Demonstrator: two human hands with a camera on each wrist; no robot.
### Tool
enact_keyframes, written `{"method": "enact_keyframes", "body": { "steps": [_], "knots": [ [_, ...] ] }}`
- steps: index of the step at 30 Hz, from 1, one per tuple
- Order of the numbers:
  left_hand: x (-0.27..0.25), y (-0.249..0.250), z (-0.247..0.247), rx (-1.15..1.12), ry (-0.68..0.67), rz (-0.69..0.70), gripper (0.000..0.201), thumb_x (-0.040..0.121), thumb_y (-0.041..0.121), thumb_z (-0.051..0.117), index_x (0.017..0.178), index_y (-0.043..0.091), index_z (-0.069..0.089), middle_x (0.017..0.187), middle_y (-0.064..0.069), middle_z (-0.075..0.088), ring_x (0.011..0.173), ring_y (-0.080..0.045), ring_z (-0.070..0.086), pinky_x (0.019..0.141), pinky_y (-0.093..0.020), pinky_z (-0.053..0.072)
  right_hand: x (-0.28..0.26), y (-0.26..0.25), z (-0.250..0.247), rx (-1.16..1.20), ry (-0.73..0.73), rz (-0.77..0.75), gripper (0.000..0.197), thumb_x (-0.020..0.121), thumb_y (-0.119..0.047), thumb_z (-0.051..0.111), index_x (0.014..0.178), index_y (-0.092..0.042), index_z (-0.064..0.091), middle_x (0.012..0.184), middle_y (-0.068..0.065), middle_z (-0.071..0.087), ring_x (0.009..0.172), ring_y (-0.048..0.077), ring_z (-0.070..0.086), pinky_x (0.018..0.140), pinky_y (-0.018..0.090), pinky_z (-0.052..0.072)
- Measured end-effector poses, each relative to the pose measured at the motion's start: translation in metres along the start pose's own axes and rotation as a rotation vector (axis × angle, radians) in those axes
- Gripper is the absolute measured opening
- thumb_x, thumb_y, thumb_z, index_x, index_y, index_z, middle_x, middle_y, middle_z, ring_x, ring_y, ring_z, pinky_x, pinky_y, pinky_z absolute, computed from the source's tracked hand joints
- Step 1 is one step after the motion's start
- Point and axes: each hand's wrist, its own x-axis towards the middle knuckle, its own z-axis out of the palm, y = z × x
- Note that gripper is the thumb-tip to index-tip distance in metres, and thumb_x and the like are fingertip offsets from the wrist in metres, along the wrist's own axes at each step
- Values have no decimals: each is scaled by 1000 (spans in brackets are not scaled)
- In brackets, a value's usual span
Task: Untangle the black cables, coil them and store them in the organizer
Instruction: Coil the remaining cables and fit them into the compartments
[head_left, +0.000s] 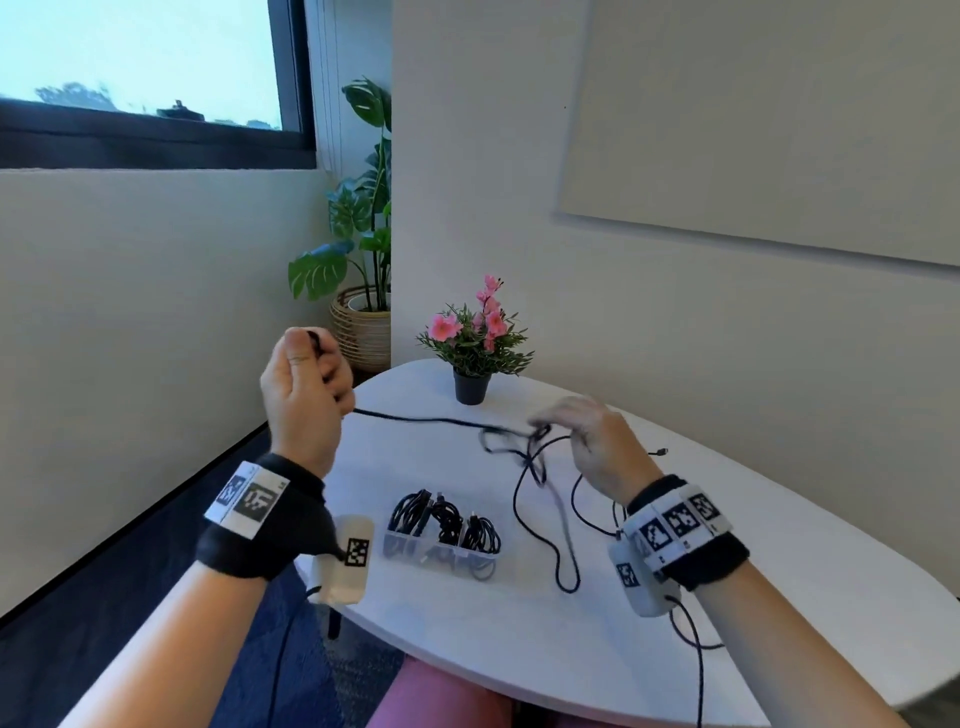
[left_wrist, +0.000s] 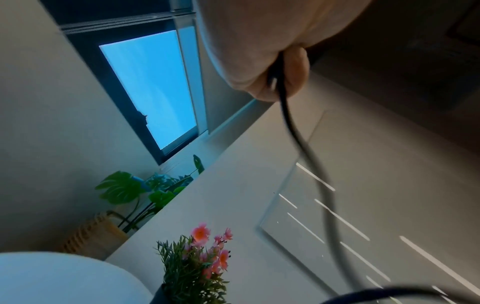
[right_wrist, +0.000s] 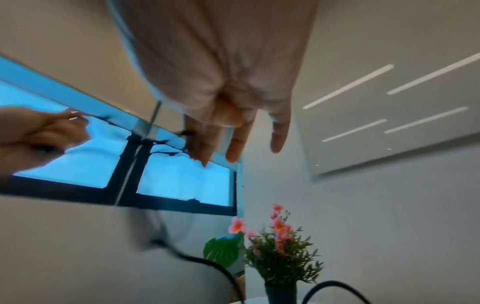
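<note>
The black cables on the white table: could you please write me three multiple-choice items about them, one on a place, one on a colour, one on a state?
1. Where do the already coiled cables sit?
A. In the clear organizer near the table's front edge
B. Inside the black flower pot
C. On the floor by the basket

2. What colour are the flowers in the small pot?
A. Yellow
B. Pink
C. White

3. What is the left hand doing?
A. Resting flat on the table
B. Holding the flower pot
C. Gripping one end of a loose cable, raised above the table

Answers: 1 A, the coils stand in the organizer. 2 B, the blooms are pink. 3 C, its fingers curl round the cable, which runs across to the tangle by the right hand.
</note>
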Motion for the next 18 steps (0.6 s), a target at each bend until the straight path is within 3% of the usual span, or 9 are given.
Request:
{"method": "enact_keyframes", "body": {
  "steps": [1, 3, 6, 8, 11, 13, 14, 16, 18],
  "knots": [
    [2, 1, 1, -13, 34, 14, 38, 104, 33, 26, 75, 20, 46, 55, 12, 33, 44, -4, 27, 41, -17, 17, 1, 8, -4, -1, -5, 77, 45, 80, 11, 38, 100, -12, 71, 94, 4, 61, 92, 20, 53, 84, 35, 44],
    [2, 3, 6, -34, 48, 30, 38, 104, 33, 25, 76, 20, 46, 55, 13, 33, 45, -4, 26, 40, -16, 18, -5, 11, -2, 24, -72, 227, 37, 86, 10, 43, 100, -11, 70, 91, 5, 52, 86, 17, 51, 80, 30, 42],
    [-10, -2, 22, -19, -20, 55, 36, 104, 31, 24, 77, 19, 45, 57, 13, 33, 46, -5, 27, 41, -16, 20, -24, -18, 18, 42, -89, 226, 22, 93, -19, 49, 113, -20, 59, 100, -3, 47, 77, 4, 50, 75, 25, 43],
    [-20, -7, 34, -10, -44, 42, 36, 104, 30, 23, 78, 17, 44, 58, 12, 32, 47, -5, 27, 40, -17, 21, -37, -50, 29, 111, -79, 200, 19, 92, -36, 50, 101, -21, 56, 96, -6, 50, 70, 0, 46, 70, 27, 43],
    [-27, -8, 46, -38, -51, 30, 36, 104, 27, 20, 79, 15, 42, 58, 12, 31, 47, -5, 27, 41, -18, 22, -50, -83, 39, 345, -279, 264, 50, 83, -62, 49, 84, -13, 58, 84, 3, 60, 70, 12, 53, 68, 33, 45],
    [-28, -5, 48, -51, -59, 29, 35, 104, 26, 20, 79, 14, 41, 57, 12, 32, 47, -5, 27, 41, -19, 22, -59, -89, 52, 384, -446, 274, 55, 78, -67, 52, 99, -16, 57, 99, 1, 56, 83, 10, 53, 72, 25, 44],
    [-29, -4, 49, -58, -67, 29, 35, 104, 26, 19, 79, 14, 41, 58, 12, 32, 47, -6, 27, 41, -19, 22, -64, -89, 60, 362, -458, 272, 54, 79, -62, 56, 110, -18, 52, 107, -2, 49, 90, 9, 51, 77, 20, 43],
    [-33, -1, 50, -75, -77, 30, 36, 104, 27, 19, 79, 14, 41, 60, 8, 30, 48, -6, 27, 42, -20, 21, -66, -86, 73, 302, -280, 326, 52, 81, -51, 61, 117, -19, 41, 111, -4, 37, 96, 9, 44, 83, 16, 40],
    [-36, 1, 52, -96, -83, 23, 36, 104, 28, 19, 79, 14, 41, 63, 4, 28, 48, -7, 27, 42, -20, 21, -58, -79, 76, 217, -38, 389, 54, 76, -47, 68, 112, -19, 38, 109, -5, 32, 98, 10, 39, 86, 15, 36]
  ]
}}
